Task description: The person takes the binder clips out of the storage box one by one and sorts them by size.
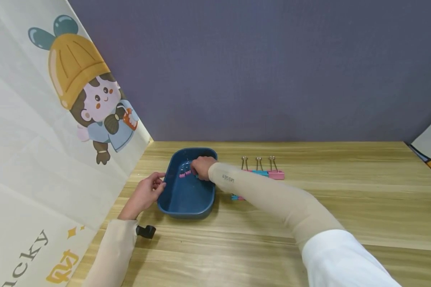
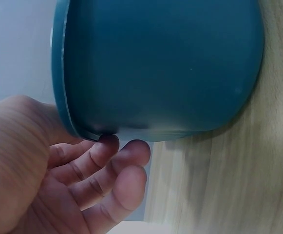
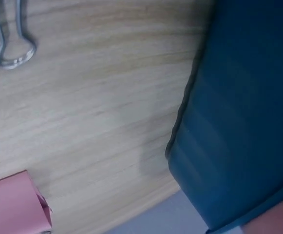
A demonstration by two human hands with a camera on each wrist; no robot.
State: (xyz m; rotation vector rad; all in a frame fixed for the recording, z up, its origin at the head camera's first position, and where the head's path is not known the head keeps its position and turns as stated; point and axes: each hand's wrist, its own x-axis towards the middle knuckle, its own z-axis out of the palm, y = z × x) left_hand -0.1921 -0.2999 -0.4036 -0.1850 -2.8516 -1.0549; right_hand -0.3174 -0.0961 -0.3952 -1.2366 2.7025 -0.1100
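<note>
A dark blue plastic basin (image 1: 186, 203) stands on the table. My left hand (image 1: 149, 193) holds its left rim, thumb on one side of the wall and fingertips on the other, as the left wrist view (image 2: 97, 170) shows. Over the basin's far right part, my right hand (image 1: 202, 166) reaches down inside. Its fingertips are hidden, and a light-blue bit shows just beneath them. Beside that hand, small pink binder clips (image 1: 182, 175) lie on the basin floor. In the right wrist view only the basin's outer wall (image 3: 229, 136) and an edge of the hand appear.
Right of the basin stand large binder clips, a pink one (image 1: 276, 175) and a blue one (image 1: 261, 173) among them, handles upward. Smaller blue and pink clips (image 1: 235, 197) lie nearer, partly behind the right forearm. A purple-grey panel (image 1: 265, 71) closes the back.
</note>
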